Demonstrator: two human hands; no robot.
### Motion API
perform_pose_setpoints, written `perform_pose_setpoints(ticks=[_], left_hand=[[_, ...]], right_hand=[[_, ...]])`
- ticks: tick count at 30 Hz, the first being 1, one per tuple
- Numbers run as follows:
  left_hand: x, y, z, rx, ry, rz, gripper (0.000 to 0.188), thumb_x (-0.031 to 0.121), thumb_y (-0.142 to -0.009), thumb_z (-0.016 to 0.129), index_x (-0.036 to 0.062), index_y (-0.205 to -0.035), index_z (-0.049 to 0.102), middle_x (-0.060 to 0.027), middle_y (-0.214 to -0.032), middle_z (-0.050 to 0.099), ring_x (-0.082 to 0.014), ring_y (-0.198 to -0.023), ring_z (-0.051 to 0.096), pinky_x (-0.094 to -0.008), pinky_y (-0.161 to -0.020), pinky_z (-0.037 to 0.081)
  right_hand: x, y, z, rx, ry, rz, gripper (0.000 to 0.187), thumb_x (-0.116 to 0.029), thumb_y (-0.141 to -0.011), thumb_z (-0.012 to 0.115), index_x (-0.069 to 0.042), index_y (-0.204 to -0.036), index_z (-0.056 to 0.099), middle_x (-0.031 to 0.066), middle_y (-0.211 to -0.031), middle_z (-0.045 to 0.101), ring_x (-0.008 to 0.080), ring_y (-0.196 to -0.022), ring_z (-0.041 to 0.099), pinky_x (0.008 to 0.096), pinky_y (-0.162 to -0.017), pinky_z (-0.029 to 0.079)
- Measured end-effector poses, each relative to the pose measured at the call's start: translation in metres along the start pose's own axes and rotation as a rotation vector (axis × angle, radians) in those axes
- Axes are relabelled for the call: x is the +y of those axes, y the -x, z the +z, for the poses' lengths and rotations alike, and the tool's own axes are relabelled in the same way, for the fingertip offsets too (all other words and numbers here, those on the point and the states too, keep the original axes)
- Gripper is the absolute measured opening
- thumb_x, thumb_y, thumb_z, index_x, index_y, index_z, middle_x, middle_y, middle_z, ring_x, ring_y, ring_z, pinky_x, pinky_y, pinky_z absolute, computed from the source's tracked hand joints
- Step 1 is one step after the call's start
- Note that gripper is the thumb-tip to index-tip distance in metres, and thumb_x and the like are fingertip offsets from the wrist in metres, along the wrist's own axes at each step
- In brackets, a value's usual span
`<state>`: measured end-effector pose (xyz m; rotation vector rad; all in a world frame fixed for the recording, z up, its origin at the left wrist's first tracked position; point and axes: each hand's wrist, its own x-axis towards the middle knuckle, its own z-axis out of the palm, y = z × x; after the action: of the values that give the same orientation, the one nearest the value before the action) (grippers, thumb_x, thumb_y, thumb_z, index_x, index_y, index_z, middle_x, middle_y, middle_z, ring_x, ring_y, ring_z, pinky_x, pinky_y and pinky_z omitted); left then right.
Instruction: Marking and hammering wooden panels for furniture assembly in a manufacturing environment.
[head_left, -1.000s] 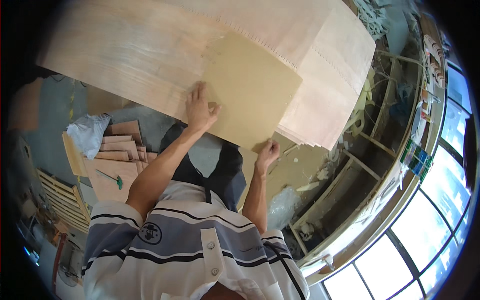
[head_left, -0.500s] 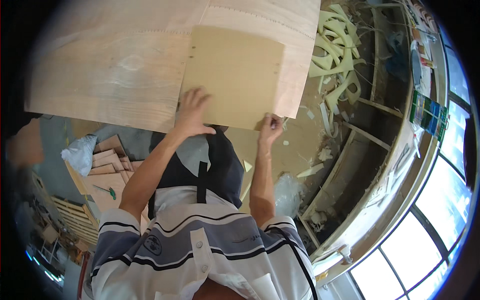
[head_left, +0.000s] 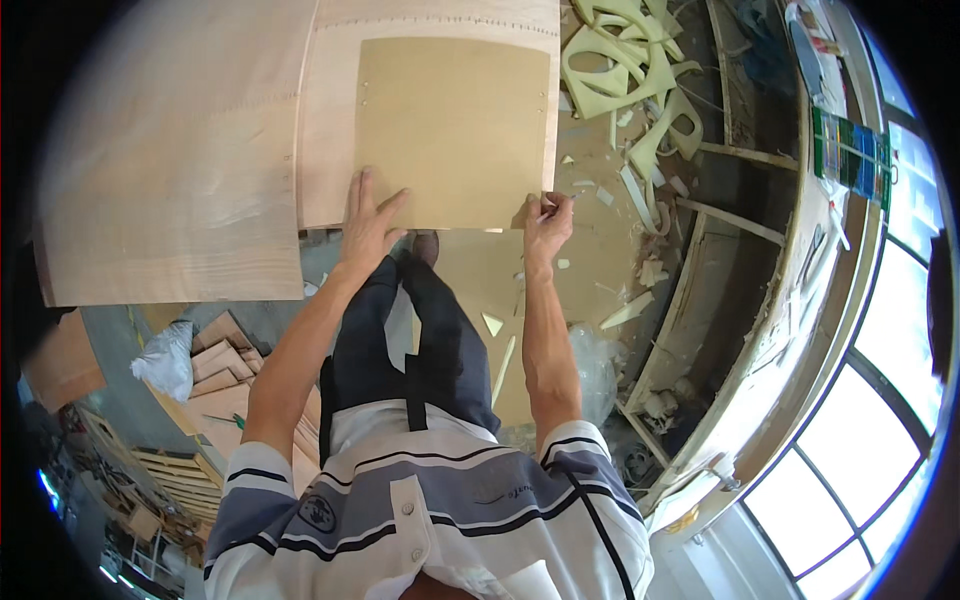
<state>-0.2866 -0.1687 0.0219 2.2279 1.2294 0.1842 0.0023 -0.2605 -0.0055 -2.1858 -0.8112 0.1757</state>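
A flat tan board (head_left: 455, 130), with small holes along both sides, lies on a pale plywood sheet (head_left: 328, 120). Its right edge runs close to the sheet's right edge. My left hand (head_left: 372, 222) rests at the board's near left corner, fingers spread, two of them lying on its surface. At the near right corner, my right hand (head_left: 548, 228) has its thumb on the board and its fingers curled round a slim pen-like stick (head_left: 546, 213). Most of that stick is hidden in the fingers.
Another plywood sheet (head_left: 170, 200) lies to the left, reaching nearer to me. Curved yellowish offcuts (head_left: 625, 75) are heaped at the far right. Wooden framing (head_left: 735, 220) stands beyond scraps on the floor. A white bag (head_left: 165, 360) and stacked wood pieces (head_left: 225, 355) sit lower left.
The tan board has shifted right on its sheet, and its near edge now roughly meets the sheet's. The two plywood sheets' near edges are now stepped. My left hand's fingers have spread.
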Motion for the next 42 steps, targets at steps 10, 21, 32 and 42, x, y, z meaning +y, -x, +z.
perform_pose_setpoints(ticks=[10,21,32,42], left_hand=[[-0.009,-0.032,0.018,0.017,0.017,0.0,0.078,0.02,-0.07,0.082,0.0185,-0.142,0.05,-0.024,-0.155,0.023,-0.0443,-0.143,0.021,-0.048,-0.116,0.029],[0.022,-0.028,0.021,0.064,-0.095,-0.171,0.076,0.025,-0.07,0.084,0.0322,-0.138,0.053,-0.029,-0.154,0.019,-0.047,-0.141,0.023,-0.0491,-0.113,0.034],[0.014,-0.028,0.019,0.075,-0.094,-0.117,0.074,0.027,-0.073,0.082,0.0294,-0.14,0.052,-0.029,-0.154,0.022,-0.0449,-0.141,0.024,-0.048,-0.113,0.032],[0.017,-0.016,0.012,0.076,-0.124,-0.116,0.07,0.023,-0.072,0.081,0.0223,-0.137,0.055,-0.027,-0.153,0.024,-0.0461,-0.138,0.029,-0.048,-0.112,0.034]], right_hand=[[0.023,-0.06,-0.007,-0.201,-0.151,0.05,0.021,-0.01,-0.077,0.077,0.001,-0.089,0.063,0.0056,-0.073,0.062,0.012,-0.064,0.052,0.0276,-0.062,0.046],[0.042,-0.051,-0.037,-0.396,-0.113,-0.362,0.054,-0.014,-0.072,0.085,0.0,-0.114,0.053,0.0121,-0.093,0.065,0.0235,-0.071,0.059,0.036,-0.065,0.051],[0.047,-0.033,-0.043,-0.495,0.048,-0.306,0.069,-0.015,-0.07,0.086,-0.003,-0.127,0.05,0.0137,-0.093,0.064,0.0349,-0.083,0.065,0.0421,-0.07,0.053],[0.047,-0.038,-0.051,-0.546,0.052,-0.411,0.07,-0.014,-0.072,0.084,-0.001,-0.13,0.049,0.0178,-0.09,0.064,0.0369,-0.083,0.065,0.0443,-0.069,0.054]])
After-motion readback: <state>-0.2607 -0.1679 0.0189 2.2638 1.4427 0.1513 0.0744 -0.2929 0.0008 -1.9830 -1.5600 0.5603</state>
